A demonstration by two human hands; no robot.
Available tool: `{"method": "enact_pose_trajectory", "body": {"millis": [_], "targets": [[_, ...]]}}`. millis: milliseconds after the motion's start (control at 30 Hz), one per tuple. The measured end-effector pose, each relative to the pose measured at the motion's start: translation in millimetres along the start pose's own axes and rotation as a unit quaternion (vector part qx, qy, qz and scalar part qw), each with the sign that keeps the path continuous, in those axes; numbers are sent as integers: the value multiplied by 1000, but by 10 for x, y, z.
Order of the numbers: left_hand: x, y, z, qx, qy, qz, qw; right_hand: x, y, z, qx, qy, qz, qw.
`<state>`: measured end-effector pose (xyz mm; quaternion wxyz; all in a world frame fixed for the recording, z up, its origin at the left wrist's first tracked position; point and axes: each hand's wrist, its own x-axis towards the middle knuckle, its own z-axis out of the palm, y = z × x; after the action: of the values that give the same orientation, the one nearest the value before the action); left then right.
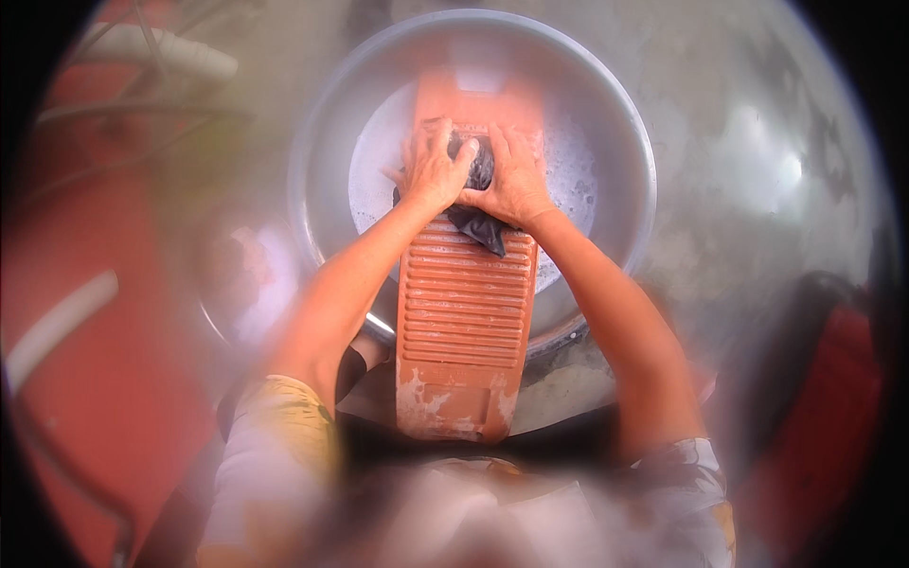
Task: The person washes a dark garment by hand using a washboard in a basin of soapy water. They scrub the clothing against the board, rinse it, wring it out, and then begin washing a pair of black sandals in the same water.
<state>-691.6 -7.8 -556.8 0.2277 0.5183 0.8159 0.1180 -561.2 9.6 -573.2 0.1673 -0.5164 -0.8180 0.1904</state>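
Note:
My left hand (434,167) and my right hand (517,174) are side by side on a wet black cloth (483,227), gripping it against an orange ridged washboard (465,298). The thumbs point toward each other, and a corner of the cloth trails onto the ridges nearer me. The washboard leans in a round metal basin (643,163), its upper end inside and its lower end over the near rim by my body. Sudsy water (575,184) lies in the basin on both sides of the board. My hands hide part of the cloth.
Grey wet-looking floor (717,192) surrounds the basin. A blurred container with whitish contents (263,291) stands to its left. White tubes (64,326) and a red surface (106,419) lie further left. Something red and dark (817,397) is at the lower right.

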Motion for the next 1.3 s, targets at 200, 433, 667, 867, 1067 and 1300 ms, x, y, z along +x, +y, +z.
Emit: {"method": "enact_pose_trajectory", "body": {"millis": [200, 433, 667, 867, 1067, 1300], "targets": [[-1203, -376, -128, -192, -77, 241, 948, -1085, -318, -296, 129, -39, -83, 987], [168, -30, 97, -133, 91, 203, 966, 158, 46, -69, 15, 7, -131, 991], [-1358, -426, -297, -154, -64, 280, 945, -1281, -513, -426, 123, -146, -82, 978], [1, -283, 89, -198, -35, 165, 966, -10, -15, -74, 116, -56, -169, 977], [-671, -378, -131, -130, -116, 156, 972, -627, -280, -333, 80, -165, -18, 983], [-487, -330, -1, -181, 69, 318, 928, -451, -208, -142, 132, -62, -137, 980]]}}
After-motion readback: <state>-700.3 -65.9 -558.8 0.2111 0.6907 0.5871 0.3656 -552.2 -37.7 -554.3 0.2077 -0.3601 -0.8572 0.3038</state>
